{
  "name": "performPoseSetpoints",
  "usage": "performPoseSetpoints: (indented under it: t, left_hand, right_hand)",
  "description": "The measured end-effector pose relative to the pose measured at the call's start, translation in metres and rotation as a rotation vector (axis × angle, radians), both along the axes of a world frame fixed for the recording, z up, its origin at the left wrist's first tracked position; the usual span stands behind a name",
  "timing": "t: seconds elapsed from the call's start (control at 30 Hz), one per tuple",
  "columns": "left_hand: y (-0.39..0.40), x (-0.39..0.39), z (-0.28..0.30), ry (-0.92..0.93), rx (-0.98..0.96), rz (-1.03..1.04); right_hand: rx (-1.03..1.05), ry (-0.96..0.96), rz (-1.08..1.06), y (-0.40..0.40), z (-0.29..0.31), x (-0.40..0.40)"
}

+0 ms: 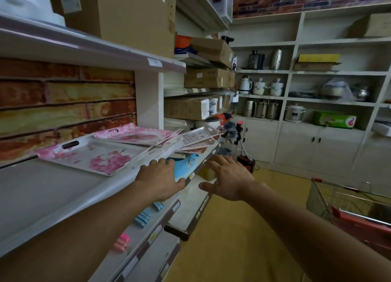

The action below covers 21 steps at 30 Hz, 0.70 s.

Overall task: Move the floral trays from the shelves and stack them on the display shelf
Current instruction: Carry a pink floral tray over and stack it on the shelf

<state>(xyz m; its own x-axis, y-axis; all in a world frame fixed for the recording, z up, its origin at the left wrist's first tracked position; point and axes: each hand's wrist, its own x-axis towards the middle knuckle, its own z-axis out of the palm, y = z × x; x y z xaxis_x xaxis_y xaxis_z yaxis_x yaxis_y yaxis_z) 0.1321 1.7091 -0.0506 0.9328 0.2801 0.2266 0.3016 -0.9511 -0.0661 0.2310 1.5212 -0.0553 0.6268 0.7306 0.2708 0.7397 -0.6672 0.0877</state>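
Observation:
Several floral trays lie on the grey shelf (42,195) at my left. The nearest tray (95,156) is white with pink flowers and a black handle slot. Behind it lies a pinker tray (135,135), and farther right a tray with small flower squares (198,134) leans over others. My left hand (159,177) reaches over the shelf's front edge, fingers spread, fingertips near the nearest tray's right corner and over a blue object (184,166). My right hand (227,177) hovers open beside the shelf edge, holding nothing.
Cardboard boxes (127,15) fill the shelves above. Lower shelves hold blue and pink small items (143,217). A red shopping cart (355,209) stands at the right. White wall shelving (296,95) with kettles and cookers lines the back. A tripod (239,137) stands past the shelf end.

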Motion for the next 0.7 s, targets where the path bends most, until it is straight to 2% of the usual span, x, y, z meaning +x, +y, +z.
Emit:
performPoseSetpoints:
  t: [0.43,0.7]
  left_hand:
    - [-0.03,0.175,0.003,-0.01,-0.014,0.122]
    - [0.005,0.256,-0.004,-0.023,-0.012,0.194]
  right_hand:
    - [0.022,0.006,0.131,-0.014,0.015,0.189]
    - [0.012,0.034,0.188,0.029,0.007,0.279]
